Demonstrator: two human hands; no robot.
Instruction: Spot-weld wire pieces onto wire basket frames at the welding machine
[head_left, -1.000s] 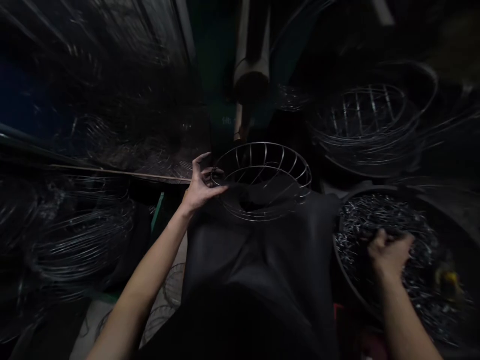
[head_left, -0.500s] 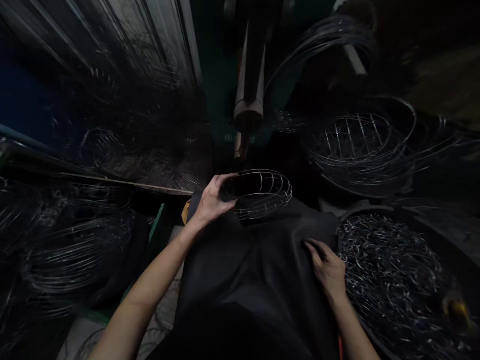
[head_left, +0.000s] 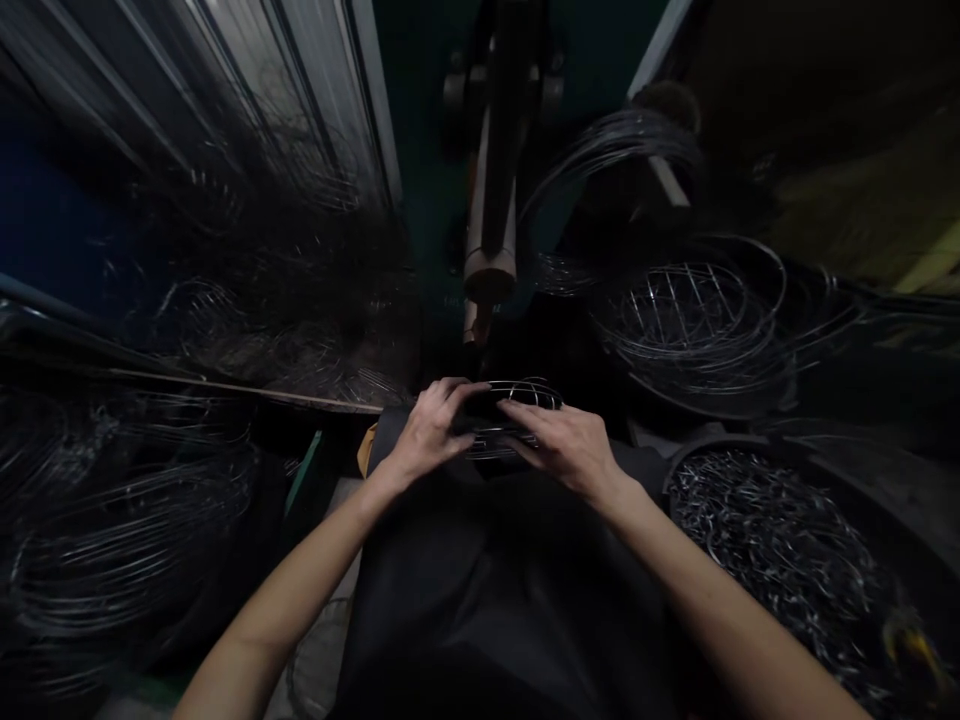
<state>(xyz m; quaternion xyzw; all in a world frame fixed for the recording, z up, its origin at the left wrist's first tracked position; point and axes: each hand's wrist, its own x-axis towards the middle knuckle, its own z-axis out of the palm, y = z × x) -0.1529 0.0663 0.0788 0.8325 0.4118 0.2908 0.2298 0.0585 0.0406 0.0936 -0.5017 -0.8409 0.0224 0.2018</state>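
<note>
Between my hands is a round wire frame (head_left: pixel 501 440) of thin shiny rings joined by short cross wires, held just above the dark apron on my lap. My left hand (head_left: pixel 439 425) grips its left side, thumb below and fingers above. My right hand (head_left: pixel 562 435) is closed around its right side in the same way, hiding much of that rim. Straight ahead, just beyond the frame, are the cylindrical arm (head_left: pixel 490 275) of a green machine and a narrower copper-coloured tip (head_left: pixel 475 322) beneath it.
A dark tub (head_left: pixel 720 440) of small bent metal pieces stands at my right. Behind it, wire rings and a wire grid (head_left: pixel 686 300) lie in a pile. Wire coils (head_left: pixel 135 550) are heaped at my left, below a board edge (head_left: pixel 300 400). More wire hangs at the upper right.
My right hand has come up from the apron, moving left, and taken hold of the frame's right side. My left hand keeps its grip. The whole view has shifted slightly.
</note>
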